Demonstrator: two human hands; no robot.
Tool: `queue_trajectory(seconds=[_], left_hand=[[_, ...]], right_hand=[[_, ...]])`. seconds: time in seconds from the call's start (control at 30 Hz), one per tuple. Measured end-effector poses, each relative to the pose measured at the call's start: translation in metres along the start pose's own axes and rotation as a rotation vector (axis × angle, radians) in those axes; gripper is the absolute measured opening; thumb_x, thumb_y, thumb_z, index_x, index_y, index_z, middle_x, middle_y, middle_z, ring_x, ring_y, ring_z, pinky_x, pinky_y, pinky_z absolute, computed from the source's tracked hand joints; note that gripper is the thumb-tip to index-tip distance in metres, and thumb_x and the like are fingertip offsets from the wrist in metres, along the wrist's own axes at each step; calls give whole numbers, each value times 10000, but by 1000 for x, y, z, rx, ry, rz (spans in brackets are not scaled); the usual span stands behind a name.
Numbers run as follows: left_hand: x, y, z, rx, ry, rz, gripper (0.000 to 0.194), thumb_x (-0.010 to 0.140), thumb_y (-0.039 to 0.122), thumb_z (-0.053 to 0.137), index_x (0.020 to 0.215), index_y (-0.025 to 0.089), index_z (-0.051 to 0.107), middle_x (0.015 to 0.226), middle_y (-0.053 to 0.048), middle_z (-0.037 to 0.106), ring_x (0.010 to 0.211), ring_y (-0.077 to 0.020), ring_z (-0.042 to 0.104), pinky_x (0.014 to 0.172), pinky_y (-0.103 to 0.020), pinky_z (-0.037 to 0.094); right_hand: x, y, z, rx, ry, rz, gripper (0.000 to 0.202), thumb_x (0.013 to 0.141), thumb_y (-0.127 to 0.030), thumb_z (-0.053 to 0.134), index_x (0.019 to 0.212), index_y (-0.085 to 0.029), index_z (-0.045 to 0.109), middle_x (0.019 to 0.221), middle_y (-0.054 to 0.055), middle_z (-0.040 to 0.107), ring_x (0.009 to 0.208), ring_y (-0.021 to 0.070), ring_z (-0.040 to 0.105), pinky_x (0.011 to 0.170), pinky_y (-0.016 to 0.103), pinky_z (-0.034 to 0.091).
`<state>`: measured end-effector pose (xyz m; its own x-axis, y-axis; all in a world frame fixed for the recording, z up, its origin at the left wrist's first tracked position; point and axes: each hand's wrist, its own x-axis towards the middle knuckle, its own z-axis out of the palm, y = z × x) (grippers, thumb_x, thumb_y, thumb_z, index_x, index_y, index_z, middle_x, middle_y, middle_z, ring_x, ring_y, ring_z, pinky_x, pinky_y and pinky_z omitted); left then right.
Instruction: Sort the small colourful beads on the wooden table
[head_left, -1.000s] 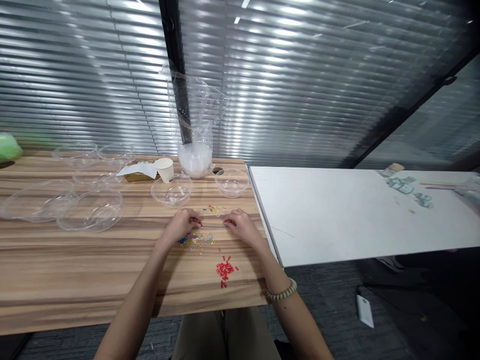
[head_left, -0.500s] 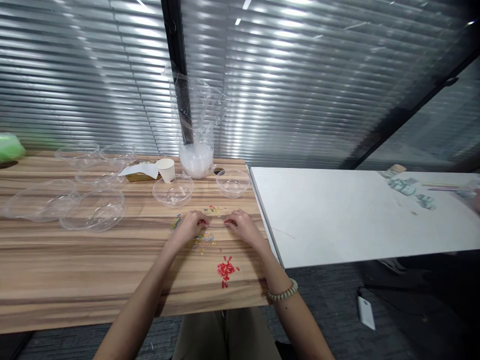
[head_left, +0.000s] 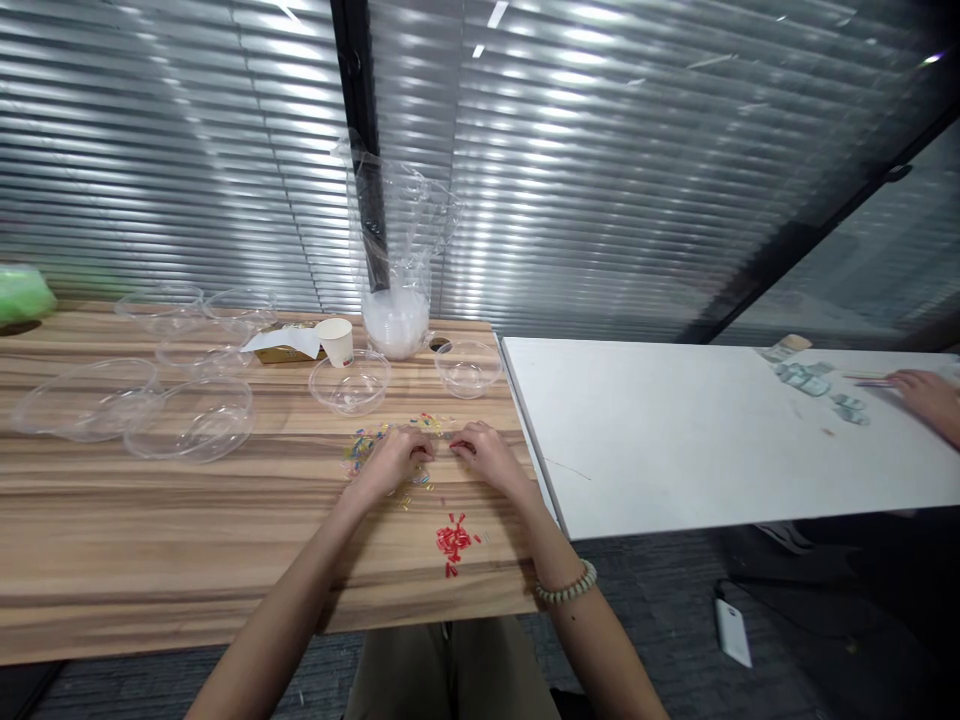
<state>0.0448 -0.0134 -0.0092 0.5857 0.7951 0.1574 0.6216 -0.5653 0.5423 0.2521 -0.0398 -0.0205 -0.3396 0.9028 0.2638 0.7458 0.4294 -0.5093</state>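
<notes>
The left hand (head_left: 408, 455) is reaching over mixed beads (head_left: 363, 446) on the wooden table (head_left: 285, 540), fingertips bunching; I can't tell what they're holding. The right hand (head_left: 480, 450) is pinching something small and red. Red beads (head_left: 454, 540) are lying nearer the person.

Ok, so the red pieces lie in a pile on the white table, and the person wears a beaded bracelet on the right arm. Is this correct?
Not quite: the pile of red pieces lies on the wood-grain table, not on the white table, as the head view shows. The beaded bracelet is indeed on the right arm.
</notes>
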Motion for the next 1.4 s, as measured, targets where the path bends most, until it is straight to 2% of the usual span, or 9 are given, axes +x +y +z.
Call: queue_trajectory(seconds=[0.13,0.23,0.5,0.77,0.87,1.1,1.4], left_hand=[[-3,-10,-13,27,23,-108,127,761,93,626,832,160,708,907,-68,697,871,-207,632,788,-255,448],[-3,-12,-15,31,6,-148,131,749,90,627,827,157,709,934,-73,696,848,-202,642,782,-253,459],[-2,0,-7,-11,-1,-123,144,768,56,584,788,149,692,841,-55,693,795,-185,630,772,-249,450],[0,4,5,-39,30,-42,204,794,58,512,778,159,688,816,-55,683,799,-189,617,766,-260,444],[0,4,2,-26,24,-46,192,796,72,519,786,158,691,813,-60,682,796,-195,616,767,-265,452],[-3,-8,-14,35,95,-126,198,808,83,507,846,154,688,890,-76,689,867,-207,625,794,-277,454],[-3,-4,-13,82,44,-77,207,826,85,486,816,152,682,864,-86,683,844,-205,616,797,-276,448]], right_hand=[[0,1,1,14,-13,15,122,879,-113,608,907,-170,712,918,53,674,915,163,598,861,275,439],[1,0,1,13,-13,21,120,877,-116,613,909,-171,714,929,54,677,924,164,599,858,274,440],[0,-3,-2,14,-16,10,125,883,-100,602,895,-162,710,909,48,678,913,159,598,852,266,434],[1,-5,-3,-3,-18,10,123,877,-89,604,893,-153,708,891,49,668,893,164,596,835,269,435],[1,-6,-4,-12,-31,17,130,884,-95,596,895,-159,708,896,50,670,899,163,595,838,270,434],[1,-6,-4,-6,-36,11,108,874,-94,617,885,-152,707,888,50,670,887,166,593,826,265,434],[2,-8,-6,1,-32,20,109,872,-87,616,874,-150,704,882,49,665,880,161,588,818,259,430]])
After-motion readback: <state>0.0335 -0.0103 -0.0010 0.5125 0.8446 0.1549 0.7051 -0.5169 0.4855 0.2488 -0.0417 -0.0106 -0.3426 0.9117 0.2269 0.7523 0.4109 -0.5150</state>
